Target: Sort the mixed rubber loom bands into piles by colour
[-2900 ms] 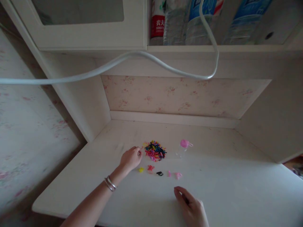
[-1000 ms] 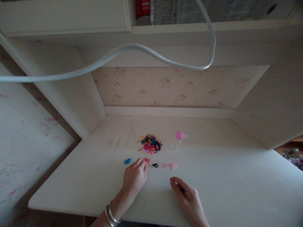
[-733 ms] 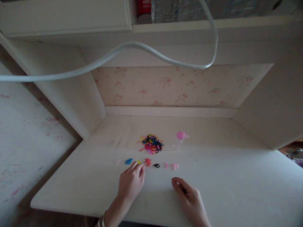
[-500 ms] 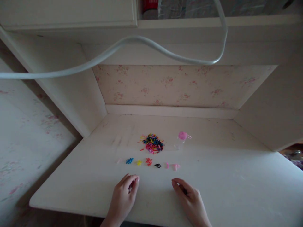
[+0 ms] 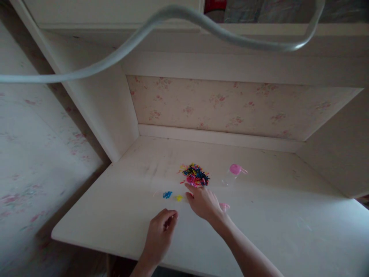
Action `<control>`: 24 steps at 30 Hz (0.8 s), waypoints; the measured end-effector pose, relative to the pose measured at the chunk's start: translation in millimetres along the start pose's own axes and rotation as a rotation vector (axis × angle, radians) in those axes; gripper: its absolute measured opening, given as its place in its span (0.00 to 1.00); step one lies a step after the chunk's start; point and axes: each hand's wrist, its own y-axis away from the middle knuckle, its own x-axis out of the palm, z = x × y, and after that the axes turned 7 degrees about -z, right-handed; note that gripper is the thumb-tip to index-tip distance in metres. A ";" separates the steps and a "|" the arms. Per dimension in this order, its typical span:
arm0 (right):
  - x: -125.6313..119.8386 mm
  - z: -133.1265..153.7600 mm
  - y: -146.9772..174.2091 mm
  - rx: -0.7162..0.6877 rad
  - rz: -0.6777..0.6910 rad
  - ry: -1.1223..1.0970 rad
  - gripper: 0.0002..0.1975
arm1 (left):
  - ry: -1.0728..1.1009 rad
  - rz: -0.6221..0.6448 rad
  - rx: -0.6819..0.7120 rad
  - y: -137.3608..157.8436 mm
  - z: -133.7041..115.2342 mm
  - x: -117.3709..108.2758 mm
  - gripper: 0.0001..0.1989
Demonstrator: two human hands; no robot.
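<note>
A heaped pile of small multicoloured rubber bands (image 5: 196, 174) lies on the white desk. Over its near edge reaches my right hand (image 5: 204, 203), thumb and index finger apart, with no band visible between them. My left hand (image 5: 162, 231) rests nearer the front, fingers curled and thumb against the index finger; nothing shows in it. Between hands and pile is a row of sorted bands: a faint pale one (image 5: 155, 193), blue bands (image 5: 167, 194), yellow bands (image 5: 179, 198) and light pink bands (image 5: 224, 207). My right hand covers the middle of that row.
A clear container with a pink lid (image 5: 235, 169) and a loop stands right of the pile. A thick white cable (image 5: 115, 57) crosses the upper view, in front of the cabinet (image 5: 115, 13). Side panels (image 5: 95, 104) bound the desk (image 5: 276, 231).
My right hand has moved forward and left from the desk front to the pile, its fingers parting. The left hand stays curled near the same spot. The view has shifted slightly.
</note>
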 end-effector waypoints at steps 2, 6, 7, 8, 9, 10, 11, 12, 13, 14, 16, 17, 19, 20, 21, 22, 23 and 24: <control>5.8 8.0 -19.9 -0.029 0.023 0.066 0.19 | 0.017 -0.008 -0.006 -0.5 -0.3 -1.7 0.15; 19.4 15.0 -45.2 -0.040 0.049 0.105 0.16 | 0.026 -0.001 -0.001 -1.8 1.0 -4.0 0.15; 21.9 15.6 -48.3 -0.038 0.053 0.115 0.15 | 0.026 0.007 0.003 -1.8 1.7 -4.2 0.15; 23.8 15.9 -50.1 -0.034 0.053 0.123 0.15 | 0.029 0.014 0.005 -1.6 2.3 -4.2 0.15; 25.1 16.2 -50.8 -0.030 0.051 0.129 0.15 | 0.033 0.020 0.008 -1.4 2.8 -4.2 0.15; 25.9 16.3 -50.3 -0.029 0.046 0.133 0.14 | 0.040 0.023 0.009 -1.1 3.0 -4.3 0.16; 26.1 16.5 -48.7 -0.030 0.038 0.136 0.14 | 0.046 0.026 0.010 -0.9 3.0 -4.6 0.16; 25.8 16.5 -46.1 -0.033 0.031 0.137 0.14 | 0.050 0.029 0.010 -0.7 2.7 -5.0 0.16; 25.1 16.4 -42.5 -0.036 0.023 0.137 0.14 | 0.051 0.032 0.009 -0.6 2.2 -5.6 0.16; 23.9 16.0 -38.2 -0.039 0.016 0.136 0.14 | 0.051 0.036 0.007 -0.7 1.4 -6.3 0.16; 20.5 13.9 -27.5 -0.041 0.001 0.130 0.15 | 0.046 0.045 0.001 -0.9 -0.4 -7.7 0.16; 18.4 12.2 -21.4 -0.040 -0.006 0.126 0.15 | 0.043 0.047 -0.001 -1.0 -1.1 -8.2 0.16; 14.2 7.5 -8.8 -0.033 -0.018 0.116 0.16 | 0.039 0.046 -0.002 -1.2 -1.6 -8.3 0.16; 12.3 4.8 -2.8 -0.031 -0.021 0.112 0.17 | 0.038 0.044 0.000 -1.2 -1.5 -8.0 0.16; 10.8 2.0 2.8 -0.029 -0.023 0.107 0.17 | 0.039 0.041 0.003 -1.2 -1.1 -7.4 0.16; 9.8 -0.7 7.6 -0.029 -0.023 0.098 0.17 | 0.039 0.039 0.008 -1.1 -0.5 -6.6 0.16; 9.3 -3.1 11.6 -0.028 -0.021 0.087 0.16 | 0.038 0.038 0.014 -1.0 0.1 -5.8 0.16; 9.4 -5.2 14.5 -0.026 -0.019 0.074 0.16 | 0.036 0.038 0.021 -0.8 0.6 -4.9 0.16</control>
